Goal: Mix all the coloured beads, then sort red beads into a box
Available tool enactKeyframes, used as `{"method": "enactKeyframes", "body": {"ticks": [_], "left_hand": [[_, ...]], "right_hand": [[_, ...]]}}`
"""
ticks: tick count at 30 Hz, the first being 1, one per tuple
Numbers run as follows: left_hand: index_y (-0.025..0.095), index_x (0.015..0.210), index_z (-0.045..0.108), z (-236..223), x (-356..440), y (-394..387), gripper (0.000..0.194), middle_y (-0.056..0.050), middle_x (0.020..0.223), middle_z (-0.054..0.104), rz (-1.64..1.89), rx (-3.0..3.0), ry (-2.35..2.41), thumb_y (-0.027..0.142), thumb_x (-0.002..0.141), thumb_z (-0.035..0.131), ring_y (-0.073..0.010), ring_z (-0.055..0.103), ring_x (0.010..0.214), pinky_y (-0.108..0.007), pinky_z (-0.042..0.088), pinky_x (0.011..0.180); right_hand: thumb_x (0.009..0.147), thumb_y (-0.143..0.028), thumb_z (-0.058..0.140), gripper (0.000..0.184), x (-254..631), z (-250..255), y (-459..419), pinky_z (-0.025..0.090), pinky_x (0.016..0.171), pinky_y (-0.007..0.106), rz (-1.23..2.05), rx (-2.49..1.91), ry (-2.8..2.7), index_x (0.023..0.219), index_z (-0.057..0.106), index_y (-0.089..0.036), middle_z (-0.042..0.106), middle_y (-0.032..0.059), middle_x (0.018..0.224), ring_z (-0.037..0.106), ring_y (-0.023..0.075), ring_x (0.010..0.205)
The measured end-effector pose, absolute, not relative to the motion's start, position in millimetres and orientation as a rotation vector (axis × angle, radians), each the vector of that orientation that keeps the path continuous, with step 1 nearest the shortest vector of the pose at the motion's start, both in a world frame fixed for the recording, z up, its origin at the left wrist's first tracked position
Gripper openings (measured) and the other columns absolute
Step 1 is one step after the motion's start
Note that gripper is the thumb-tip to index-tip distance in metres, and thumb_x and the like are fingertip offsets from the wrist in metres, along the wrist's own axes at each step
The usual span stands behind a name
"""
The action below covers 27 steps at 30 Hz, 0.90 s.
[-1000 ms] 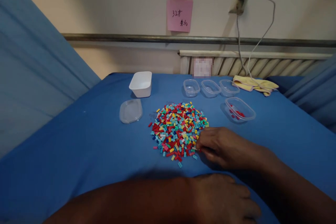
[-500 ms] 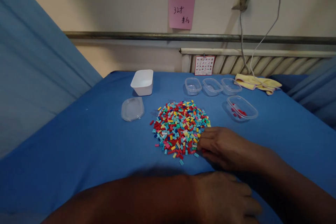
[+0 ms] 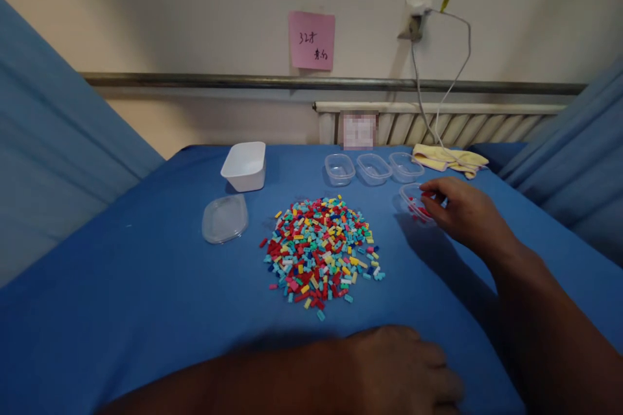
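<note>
My right hand (image 3: 460, 207) is over a clear plastic tub (image 3: 406, 200) at the right, its thumb and fingers pinched together with a bit of red at their tips, which looks like a toy brick. Inside that tub lie several small red toy bricks (image 3: 417, 210), partly hidden by the fingers. A round pile of small multicoloured toy bricks (image 3: 318, 246) covers the middle of the blue cloth (image 3: 160, 285). Close to the front edge of the view, my left hand (image 3: 406, 369) rests palm down in shadow, fingers loosely extended, holding nothing that shows.
Along the back stand three clear tubs (image 3: 374, 176). At the left are a white tub (image 3: 247, 176) and a translucent lid (image 3: 224, 220). A yellow cloth (image 3: 448, 159) lies at the back right, near a hanging cable (image 3: 438, 110). Blue curtains (image 3: 63, 149) flank both sides.
My right hand has gone from the pile's right edge up and right to the clear tub with red bricks. My left hand stays about where it was. The view has shifted slightly.
</note>
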State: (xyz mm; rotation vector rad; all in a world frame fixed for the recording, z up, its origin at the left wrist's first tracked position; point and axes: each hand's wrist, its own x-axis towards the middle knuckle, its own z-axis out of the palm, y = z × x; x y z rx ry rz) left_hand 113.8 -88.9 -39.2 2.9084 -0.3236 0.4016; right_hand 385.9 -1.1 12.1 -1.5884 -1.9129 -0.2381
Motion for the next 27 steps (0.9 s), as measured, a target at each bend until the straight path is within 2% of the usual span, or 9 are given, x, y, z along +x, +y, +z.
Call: {"method": "enactKeyframes", "body": {"ticks": [4,7,9,11,17,22,27], "left_hand": [[0.023,0.109,0.080,-36.9,114.7,-90.5,0.013,0.000,0.109,0.071,0.378,2.912,-0.341,0.033,0.102,0.075,-0.0172,0.062,0.094,-0.034,0.052,0.069],[0.026,0.111,0.080,-35.2,116.4,-90.8,0.013,0.001,0.107,0.073,0.325,2.888,-0.323,0.032,0.105,0.071,-0.0170,0.064,0.095,-0.034,0.053,0.069],[0.026,0.112,0.080,-32.5,116.9,-90.2,0.015,0.001,0.109,0.073,0.291,2.880,-0.332,0.033,0.106,0.068,-0.0175,0.064,0.097,-0.034,0.054,0.071],[0.024,0.114,0.080,-28.4,116.9,-89.6,0.018,0.001,0.112,0.074,0.247,2.885,-0.365,0.033,0.106,0.067,-0.0183,0.065,0.099,-0.034,0.055,0.073],[0.027,0.116,0.080,-20.1,115.3,-90.9,0.016,0.002,0.122,0.075,0.178,2.922,-0.366,0.033,0.105,0.069,-0.0174,0.067,0.105,-0.033,0.058,0.075],[0.028,0.116,0.080,-21.1,115.1,-92.9,0.017,0.003,0.125,0.074,0.233,2.938,-0.344,0.031,0.105,0.068,-0.0166,0.068,0.105,-0.033,0.059,0.075],[0.029,0.120,0.082,-17.8,114.6,-94.5,0.021,0.004,0.123,0.075,0.234,2.964,-0.346,0.030,0.106,0.066,-0.0167,0.068,0.104,-0.033,0.060,0.077]], "right_hand": [[0.104,-0.033,0.063,0.021,376.7,4.9,-4.3,0.056,0.077,0.043,-0.190,-1.547,-1.949,0.117,0.075,-0.021,0.077,0.0128,0.107,0.072,0.0272,0.085],[0.109,-0.026,0.059,0.016,326.7,9.0,-19.5,0.058,0.085,0.038,0.159,-1.155,-2.117,0.118,0.072,-0.023,0.077,0.0091,0.106,0.072,0.0226,0.093],[0.109,-0.023,0.059,0.016,291.0,10.1,-30.0,0.057,0.094,0.038,0.338,-0.827,-2.323,0.120,0.071,-0.024,0.077,0.0082,0.112,0.071,0.0228,0.107],[0.110,-0.020,0.057,0.019,266.5,8.4,-37.2,0.056,0.095,0.037,0.426,-0.697,-2.513,0.119,0.072,-0.023,0.076,0.0083,0.113,0.069,0.0220,0.108],[0.111,-0.019,0.052,0.024,272.2,3.3,-37.4,0.051,0.083,0.033,0.435,-0.837,-2.611,0.102,0.074,-0.020,0.071,0.0069,0.096,0.064,0.0192,0.088],[0.109,-0.023,0.059,0.017,277.6,7.8,-37.0,0.048,0.079,0.034,0.417,-0.916,-2.591,0.101,0.074,-0.019,0.071,0.0071,0.094,0.063,0.0209,0.087],[0.107,-0.014,0.053,0.021,259.9,2.3,-39.9,0.050,0.083,0.035,0.454,-0.821,-2.630,0.107,0.074,-0.019,0.074,0.0074,0.098,0.065,0.0214,0.092]]}}
